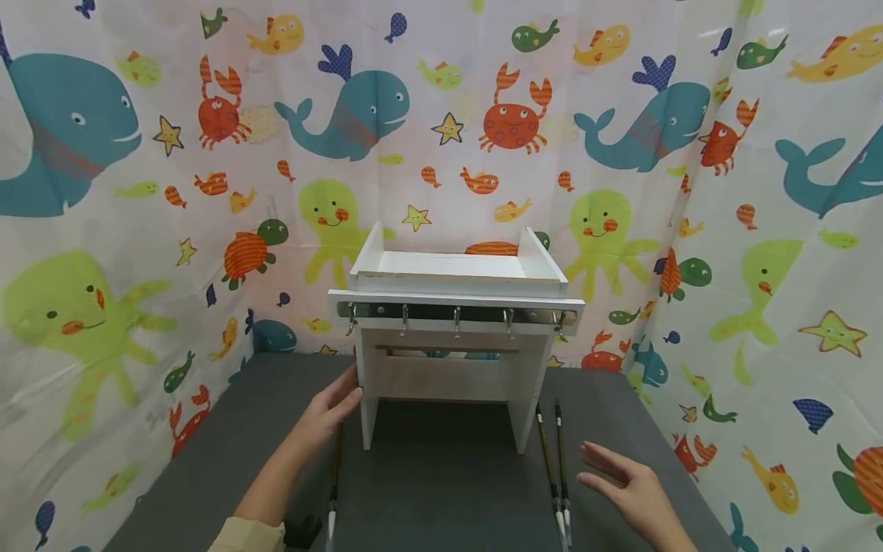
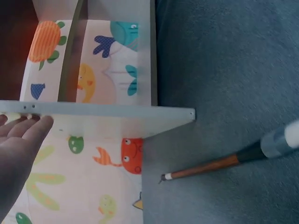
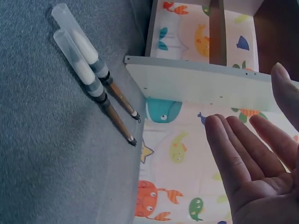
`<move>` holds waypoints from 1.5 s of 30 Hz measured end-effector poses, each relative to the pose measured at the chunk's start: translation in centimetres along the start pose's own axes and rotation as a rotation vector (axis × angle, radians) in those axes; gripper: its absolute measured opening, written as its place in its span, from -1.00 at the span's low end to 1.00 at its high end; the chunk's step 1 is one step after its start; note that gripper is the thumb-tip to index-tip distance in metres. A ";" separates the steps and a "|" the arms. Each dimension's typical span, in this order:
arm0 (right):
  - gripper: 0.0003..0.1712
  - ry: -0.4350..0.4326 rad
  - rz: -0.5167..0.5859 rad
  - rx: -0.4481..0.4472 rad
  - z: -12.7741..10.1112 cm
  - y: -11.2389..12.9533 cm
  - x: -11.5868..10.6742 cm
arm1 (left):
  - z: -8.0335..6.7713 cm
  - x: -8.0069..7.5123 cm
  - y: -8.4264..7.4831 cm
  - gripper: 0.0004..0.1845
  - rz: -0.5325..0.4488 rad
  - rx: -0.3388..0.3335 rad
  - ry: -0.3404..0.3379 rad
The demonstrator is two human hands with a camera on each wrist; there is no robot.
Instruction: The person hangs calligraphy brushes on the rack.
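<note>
A white wooden rack (image 1: 455, 264) with a shallow tray on top and a row of metal hooks (image 1: 457, 313) along its front stands upright on the grey surface. My left hand (image 1: 320, 422) is at the rack's left side panel, its fingertips right at the panel's edge in the left wrist view. Apart from the rack, my right hand (image 1: 628, 487) is held at the right, fingers extended and palm facing inward with nothing in it. A capped writing brush (image 2: 205, 167) lies left of the rack. Two more capped brushes (image 3: 77, 56) lie side by side to its right.
A fabric curtain (image 1: 441, 176) printed with sea animals surrounds the grey surface (image 1: 441, 491) at the back and both sides. Below the left forearm, a small black object (image 1: 302, 530) sits at the near edge of the view.
</note>
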State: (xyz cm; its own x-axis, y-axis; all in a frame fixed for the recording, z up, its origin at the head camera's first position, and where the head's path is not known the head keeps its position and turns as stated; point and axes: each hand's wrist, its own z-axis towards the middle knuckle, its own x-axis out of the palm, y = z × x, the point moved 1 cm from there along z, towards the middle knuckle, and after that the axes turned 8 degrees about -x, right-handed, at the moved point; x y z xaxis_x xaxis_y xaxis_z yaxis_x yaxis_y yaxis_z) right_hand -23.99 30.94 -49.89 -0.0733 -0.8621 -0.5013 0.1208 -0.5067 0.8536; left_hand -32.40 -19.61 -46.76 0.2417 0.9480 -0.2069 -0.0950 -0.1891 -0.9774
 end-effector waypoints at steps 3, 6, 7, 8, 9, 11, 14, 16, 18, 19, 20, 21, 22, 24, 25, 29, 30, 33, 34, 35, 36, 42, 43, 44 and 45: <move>-0.24 -0.001 0.000 -0.020 0.4 -0.2 0.1 | 0.6 0.3 -0.5 -0.26 0.031 -0.006 -0.026; -0.24 -0.006 0.003 -0.043 0.9 -0.3 0.3 | 1.1 0.3 -0.6 -0.22 0.025 -0.004 -0.060; -0.24 -0.012 0.014 -0.047 1.0 -0.4 0.4 | 1.2 0.3 -0.6 -0.22 0.023 0.000 -0.069; -0.26 -0.019 0.030 -0.045 1.1 -0.5 0.5 | 1.4 0.3 -0.5 -0.21 0.021 0.002 -0.077; -0.27 -0.029 0.049 -0.044 1.2 -0.6 0.6 | 1.5 0.3 -0.4 -0.21 0.014 0.007 -0.083; -0.31 -0.041 0.081 -0.048 1.4 -0.7 0.9 | 1.8 0.4 -0.3 -0.22 -0.001 0.026 -0.097; -0.33 -0.048 0.099 -0.063 1.7 -1.0 1.3 | 2.0 0.5 0.0 -0.24 -0.033 0.055 -0.126; -0.32 -0.050 0.088 -0.058 1.9 -1.2 1.5 | 2.0 0.6 0.2 -0.25 -0.041 0.054 -0.154; -0.28 -0.057 0.066 -0.041 2.0 -1.4 1.6 | 2.0 0.7 0.5 -0.26 -0.042 0.043 -0.182; -0.27 -0.069 0.059 -0.020 2.0 -1.5 1.6 | 2.0 0.8 0.6 -0.26 -0.040 0.037 -0.192; -0.26 -0.077 0.044 -0.005 2.1 -1.6 1.5 | 2.1 0.9 0.6 -0.27 -0.037 0.032 -0.201; -0.25 -0.086 0.030 0.008 2.1 -1.6 1.4 | 2.1 1.0 0.6 -0.27 -0.032 0.026 -0.211; -0.25 -0.096 0.022 0.022 2.1 -1.6 1.3 | 2.2 1.1 0.5 -0.28 -0.034 0.031 -0.214; -0.26 -0.116 0.003 0.042 2.2 -1.6 1.1 | 2.4 1.3 0.2 -0.30 -0.032 0.046 -0.224; -0.28 -0.123 -0.003 0.047 2.3 -1.6 1.1 | 2.5 1.3 0.1 -0.32 -0.028 0.053 -0.232; -0.33 -0.128 -0.023 0.046 2.7 -1.7 1.2 | 2.8 1.3 0.0 -0.38 -0.007 0.090 -0.263; -0.34 -0.125 -0.027 0.042 2.8 -1.8 1.3 | 2.9 1.3 0.0 -0.39 0.003 0.092 -0.273; -0.36 -0.123 -0.035 0.040 3.0 -2.0 1.6 | 3.0 1.2 0.3 -0.40 0.020 0.083 -0.303; -0.36 -0.123 -0.035 0.039 3.1 -2.0 1.6 | 3.1 1.2 0.4 -0.41 0.020 0.074 -0.313; -0.35 -0.124 -0.035 0.041 3.2 -2.1 1.7 | 3.1 1.3 0.4 -0.41 0.023 0.066 -0.324; -0.34 -0.123 -0.039 0.041 3.2 -2.2 1.8 | 3.1 1.3 0.5 -0.41 0.017 0.056 -0.336; -0.26 -0.124 -0.052 0.041 3.7 -2.9 2.2 | 3.2 1.4 0.4 -0.44 0.007 0.050 -0.377; -0.26 -0.128 -0.053 0.045 3.7 -3.0 2.3 | 3.3 1.4 0.5 -0.44 0.011 0.056 -0.377; -0.26 -0.131 -0.054 0.050 3.7 -3.0 2.3 | 3.4 1.4 0.5 -0.45 0.012 0.057 -0.380; -0.25 -0.134 -0.053 0.056 3.7 -3.1 2.3 | 3.4 1.4 0.5 -0.45 0.019 0.063 -0.380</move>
State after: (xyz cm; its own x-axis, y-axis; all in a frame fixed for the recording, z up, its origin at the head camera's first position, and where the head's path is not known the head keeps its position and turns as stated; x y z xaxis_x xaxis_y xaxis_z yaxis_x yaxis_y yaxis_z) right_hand -28.23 30.51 -53.19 -0.2102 -0.8245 -0.5254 0.0586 -0.5471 0.8350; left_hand -35.42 -17.50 -47.40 -0.1349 0.9739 -0.1823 -0.1578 -0.2027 -0.9664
